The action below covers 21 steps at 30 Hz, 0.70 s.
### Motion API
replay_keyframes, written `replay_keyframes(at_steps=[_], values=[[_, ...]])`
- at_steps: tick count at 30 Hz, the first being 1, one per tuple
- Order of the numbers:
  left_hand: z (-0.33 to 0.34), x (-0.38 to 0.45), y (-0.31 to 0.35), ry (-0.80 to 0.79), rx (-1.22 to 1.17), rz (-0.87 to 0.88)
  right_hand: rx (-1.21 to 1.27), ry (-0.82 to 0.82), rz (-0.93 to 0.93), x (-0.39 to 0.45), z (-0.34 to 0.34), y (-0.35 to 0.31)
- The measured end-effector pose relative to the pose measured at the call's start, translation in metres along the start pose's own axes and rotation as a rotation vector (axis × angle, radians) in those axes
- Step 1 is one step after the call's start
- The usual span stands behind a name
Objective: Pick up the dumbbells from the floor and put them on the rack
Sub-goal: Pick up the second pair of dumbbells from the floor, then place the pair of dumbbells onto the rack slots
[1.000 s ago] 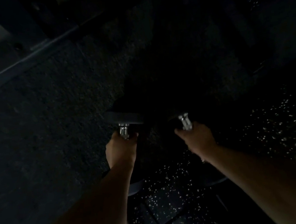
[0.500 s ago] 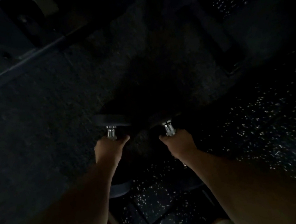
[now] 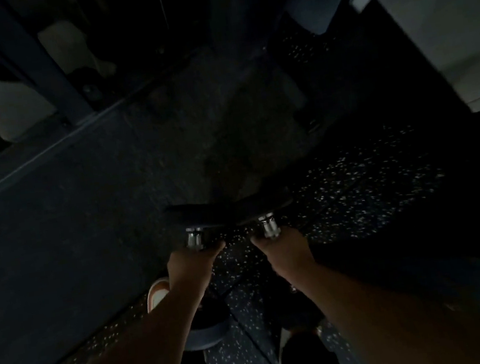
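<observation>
The scene is very dark. My left hand (image 3: 190, 263) is shut on the chrome handle of a black dumbbell (image 3: 194, 215), whose front head shows just ahead of my fist and whose rear head hangs below my forearm. My right hand (image 3: 284, 250) grips the handle of a second black dumbbell (image 3: 269, 205) the same way. Both dumbbells are held off the floor, side by side, their front heads nearly touching. A dark metal frame (image 3: 35, 71), perhaps the rack, stands at the upper left; its shelves are too dim to make out.
Speckled rubber floor tiles (image 3: 355, 185) lie under me and to the right, a plain dark mat (image 3: 56, 236) to the left. My shoes (image 3: 157, 293) show beneath my arms. A pale wall or panel (image 3: 440, 18) rises at the upper right beside dark stepped shapes.
The view has tilted up and moved forward: the frame at the upper left and the pale panel at the right came into sight. Both hands keep their grip, the dumbbells now closer together.
</observation>
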<state>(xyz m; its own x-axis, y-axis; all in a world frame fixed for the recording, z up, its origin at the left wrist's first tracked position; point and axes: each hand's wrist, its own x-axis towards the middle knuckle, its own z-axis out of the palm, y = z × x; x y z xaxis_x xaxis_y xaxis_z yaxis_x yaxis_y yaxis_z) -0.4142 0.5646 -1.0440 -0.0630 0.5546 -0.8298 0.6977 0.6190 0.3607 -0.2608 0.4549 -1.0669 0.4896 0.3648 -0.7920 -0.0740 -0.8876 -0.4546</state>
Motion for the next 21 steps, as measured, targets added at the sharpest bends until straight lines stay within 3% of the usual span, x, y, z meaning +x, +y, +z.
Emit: replay_keyframes(at_steps=[12, 21], values=[[-0.069, -0.263, 0.055, -0.025, 0.029, 0.074, 0.186, 0.127, 0.123, -0.263, -0.145, -0.043], [-0.101, -0.376, 0.064, -0.158, 0.334, 0.37, 0.365, 0.398, 0.232, -0.425, -0.188, -0.022]])
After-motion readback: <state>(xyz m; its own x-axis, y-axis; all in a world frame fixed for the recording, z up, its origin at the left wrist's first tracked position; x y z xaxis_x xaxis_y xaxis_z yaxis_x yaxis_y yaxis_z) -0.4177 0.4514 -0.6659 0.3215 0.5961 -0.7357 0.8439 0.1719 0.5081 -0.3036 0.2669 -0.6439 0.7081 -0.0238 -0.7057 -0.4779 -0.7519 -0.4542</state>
